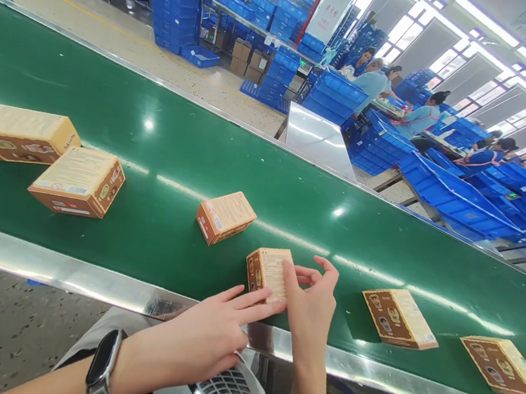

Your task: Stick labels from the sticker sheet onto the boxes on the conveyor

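Observation:
A small tan and brown carton lies on the green conveyor belt near its front edge. My left hand, with a smartwatch on the wrist, stretches its fingers flat against the carton's near side. My right hand touches the carton's right edge with thumb and fingertips, fingers loosely apart. Neither hand has lifted it.
Several more cartons lie on the belt: two at the left, one in the middle, others at the right. A steel rail edges the belt. Stacked blue crates and seated workers fill the background.

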`<move>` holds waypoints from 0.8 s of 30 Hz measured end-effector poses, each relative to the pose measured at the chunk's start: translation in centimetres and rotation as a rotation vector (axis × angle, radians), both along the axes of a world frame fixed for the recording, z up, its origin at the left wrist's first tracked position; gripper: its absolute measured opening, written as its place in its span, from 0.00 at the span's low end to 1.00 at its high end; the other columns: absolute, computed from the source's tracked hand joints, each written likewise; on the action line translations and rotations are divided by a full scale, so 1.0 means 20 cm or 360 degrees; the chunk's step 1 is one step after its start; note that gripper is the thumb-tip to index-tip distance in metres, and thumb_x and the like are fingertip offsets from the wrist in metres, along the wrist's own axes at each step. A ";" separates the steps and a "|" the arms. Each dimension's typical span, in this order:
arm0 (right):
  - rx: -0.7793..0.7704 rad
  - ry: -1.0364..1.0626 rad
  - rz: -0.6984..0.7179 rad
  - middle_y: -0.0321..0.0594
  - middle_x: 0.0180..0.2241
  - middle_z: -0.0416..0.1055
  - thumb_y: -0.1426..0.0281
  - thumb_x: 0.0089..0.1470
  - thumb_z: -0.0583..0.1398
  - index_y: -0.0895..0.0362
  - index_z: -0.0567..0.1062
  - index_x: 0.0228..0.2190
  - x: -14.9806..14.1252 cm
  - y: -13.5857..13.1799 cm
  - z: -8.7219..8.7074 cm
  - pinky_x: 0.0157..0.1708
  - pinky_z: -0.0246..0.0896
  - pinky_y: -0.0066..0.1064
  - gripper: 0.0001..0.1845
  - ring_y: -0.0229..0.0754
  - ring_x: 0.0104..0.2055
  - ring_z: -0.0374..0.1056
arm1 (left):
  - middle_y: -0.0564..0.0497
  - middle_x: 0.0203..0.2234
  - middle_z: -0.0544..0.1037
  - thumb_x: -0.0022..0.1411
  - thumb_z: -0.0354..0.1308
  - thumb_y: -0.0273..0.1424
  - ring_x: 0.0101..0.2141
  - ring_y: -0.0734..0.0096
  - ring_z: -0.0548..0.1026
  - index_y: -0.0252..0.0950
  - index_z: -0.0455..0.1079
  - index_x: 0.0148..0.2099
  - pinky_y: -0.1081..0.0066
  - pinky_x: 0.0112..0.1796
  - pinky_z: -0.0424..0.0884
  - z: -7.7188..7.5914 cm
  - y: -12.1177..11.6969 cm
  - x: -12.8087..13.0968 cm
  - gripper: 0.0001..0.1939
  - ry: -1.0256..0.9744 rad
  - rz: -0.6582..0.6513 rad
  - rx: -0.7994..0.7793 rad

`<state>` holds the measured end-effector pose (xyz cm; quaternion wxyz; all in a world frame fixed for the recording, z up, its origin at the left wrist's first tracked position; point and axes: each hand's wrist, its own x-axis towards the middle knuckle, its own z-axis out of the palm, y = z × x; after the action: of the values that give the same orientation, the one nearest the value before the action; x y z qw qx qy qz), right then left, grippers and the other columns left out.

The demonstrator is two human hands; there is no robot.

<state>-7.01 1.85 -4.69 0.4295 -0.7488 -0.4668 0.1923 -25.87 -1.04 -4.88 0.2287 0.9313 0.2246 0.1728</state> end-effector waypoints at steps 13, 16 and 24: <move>-0.0018 -0.0295 0.0779 0.51 0.51 0.74 0.58 0.54 0.62 0.58 0.70 0.53 -0.12 0.37 0.13 0.49 0.65 0.45 0.28 0.53 0.53 0.70 | 0.56 0.25 0.79 0.62 0.58 0.26 0.26 0.74 0.73 0.38 0.76 0.35 0.77 0.29 0.63 0.12 -0.07 -0.20 0.05 0.0097 0.0378 -0.0862; -0.0242 -0.0298 0.1272 0.54 0.58 0.67 0.64 0.48 0.67 0.60 0.61 0.62 -0.20 0.47 0.14 0.56 0.62 0.48 0.42 0.54 0.58 0.66 | 0.56 0.27 0.77 0.61 0.53 0.25 0.27 0.75 0.70 0.37 0.74 0.37 0.78 0.31 0.62 0.17 -0.08 -0.25 0.09 0.0046 0.0526 -0.1037; 0.0087 -0.0482 0.1717 0.45 0.60 0.67 0.67 0.56 0.64 0.50 0.66 0.59 -0.16 0.23 0.19 0.60 0.61 0.49 0.29 0.48 0.63 0.62 | 0.57 0.21 0.68 0.64 0.51 0.37 0.24 0.74 0.61 0.35 0.74 0.36 0.74 0.26 0.55 0.22 -0.05 -0.26 0.13 -0.0207 0.0879 -0.1285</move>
<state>-10.27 6.41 -0.79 0.2176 -0.4117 -0.8450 0.2630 -31.08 -2.10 -0.42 0.5307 0.6612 0.4974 0.1839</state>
